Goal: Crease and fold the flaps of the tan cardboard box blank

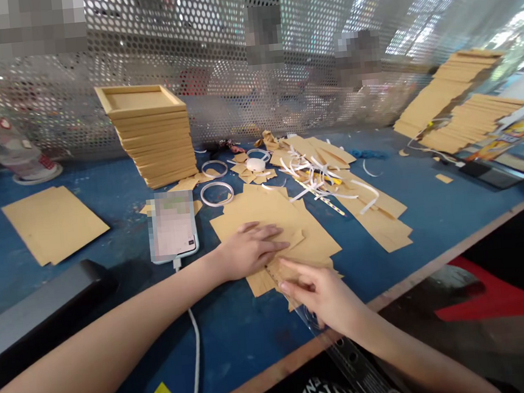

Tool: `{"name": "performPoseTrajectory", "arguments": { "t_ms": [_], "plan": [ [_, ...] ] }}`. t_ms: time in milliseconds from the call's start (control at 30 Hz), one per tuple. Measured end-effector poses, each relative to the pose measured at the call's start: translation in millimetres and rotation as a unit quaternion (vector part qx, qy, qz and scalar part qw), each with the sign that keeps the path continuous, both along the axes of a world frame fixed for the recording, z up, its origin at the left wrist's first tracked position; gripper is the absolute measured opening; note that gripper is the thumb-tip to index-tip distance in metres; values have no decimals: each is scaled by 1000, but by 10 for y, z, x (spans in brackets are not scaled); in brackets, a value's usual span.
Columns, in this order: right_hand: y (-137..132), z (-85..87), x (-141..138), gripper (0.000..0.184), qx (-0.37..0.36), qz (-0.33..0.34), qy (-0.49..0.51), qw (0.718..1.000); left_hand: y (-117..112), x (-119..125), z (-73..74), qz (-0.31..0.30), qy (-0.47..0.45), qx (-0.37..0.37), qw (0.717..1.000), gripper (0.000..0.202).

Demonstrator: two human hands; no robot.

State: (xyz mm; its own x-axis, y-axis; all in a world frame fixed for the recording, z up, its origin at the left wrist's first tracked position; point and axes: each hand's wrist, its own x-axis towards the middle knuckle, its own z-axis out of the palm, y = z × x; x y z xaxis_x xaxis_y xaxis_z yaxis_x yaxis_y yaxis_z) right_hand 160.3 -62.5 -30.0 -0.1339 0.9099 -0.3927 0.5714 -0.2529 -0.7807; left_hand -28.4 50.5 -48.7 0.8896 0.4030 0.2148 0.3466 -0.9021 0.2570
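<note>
My left hand (251,249) lies flat with its fingers stretched out on a brown cardboard sheet (273,220) on the blue table (108,216). My right hand (320,292) rests just below it, fingers pressed on a clear plastic ruler (344,351) that runs from the sheet's lower edge toward me. More brown sheets lie under and to the right of the top one.
A stack of cardboard trays (153,135) stands at the back left. A phone (173,225) with a white cable lies left of my hands. Tape rolls (216,192), white paper strips (320,185), loose sheets (53,224) and cardboard piles (460,103) lie around. Perforated metal screen behind.
</note>
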Motion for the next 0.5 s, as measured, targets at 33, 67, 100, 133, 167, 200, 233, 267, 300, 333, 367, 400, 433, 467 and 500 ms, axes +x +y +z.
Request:
{"name": "performPoseTrajectory", "arguments": {
  "t_ms": [33, 67, 100, 133, 167, 200, 233, 267, 300, 333, 367, 400, 433, 467, 500],
  "plan": [
    [6, 5, 4, 61, -10, -2, 3, 1000, 1, -1, -3, 1, 0, -1, 1000, 37],
    [12, 14, 12, 61, -16, -5, 6, 1000, 1, -1, -3, 2, 0, -2, 1000, 37],
    [19, 25, 24, 61, -17, -10, 6, 1000, 1, 0, -1, 3, 0, -2, 1000, 37],
    [25, 37, 40, 60, -14, -17, 5, 1000, -1, 1, 2, 5, 0, -2, 1000, 37],
    [32, 49, 62, 60, -11, -27, 3, 1000, -3, 3, 6, 6, 0, 0, 1000, 37],
    [38, 58, 89, 60, -7, -38, -1, 999, -5, 5, 10, 7, -1, 1, 1000, 37],
    [44, 65, 121, 60, -4, -49, -6, 999, -7, 7, 13, 7, -2, 2, 1000, 37],
    [51, 68, 158, 61, 1, -60, -12, 998, -9, 9, 15, 7, -2, 3, 1000, 38],
    [59, 69, 198, 61, 7, -69, -18, 997, -10, 11, 17, 7, -3, 3, 1000, 38],
    [68, 69, 240, 62, 15, -77, -24, 997, -11, 12, 19, 7, -3, 3, 1000, 38],
    [79, 69, 283, 63, 24, -84, -30, 996, -10, 13, 20, 6, -3, 2, 1000, 38],
    [91, 72, 324, 64, 32, -92, -36, 995, -10, 13, 20, 6, -4, 1, 1000, 38],
    [106, 78, 363, 64, 39, -101, -42, 993, -9, 12, 21, 6, -5, -1, 1000, 37],
    [122, 87, 398, 65, 43, -110, -50, 992, -8, 10, 22, 4, -6, -2, 1000, 38],
    [138, 98, 430, 64, 47, -119, -59, 990, -8, 9, 23, 3, -8, -5, 1000, 38]
  ]
}}
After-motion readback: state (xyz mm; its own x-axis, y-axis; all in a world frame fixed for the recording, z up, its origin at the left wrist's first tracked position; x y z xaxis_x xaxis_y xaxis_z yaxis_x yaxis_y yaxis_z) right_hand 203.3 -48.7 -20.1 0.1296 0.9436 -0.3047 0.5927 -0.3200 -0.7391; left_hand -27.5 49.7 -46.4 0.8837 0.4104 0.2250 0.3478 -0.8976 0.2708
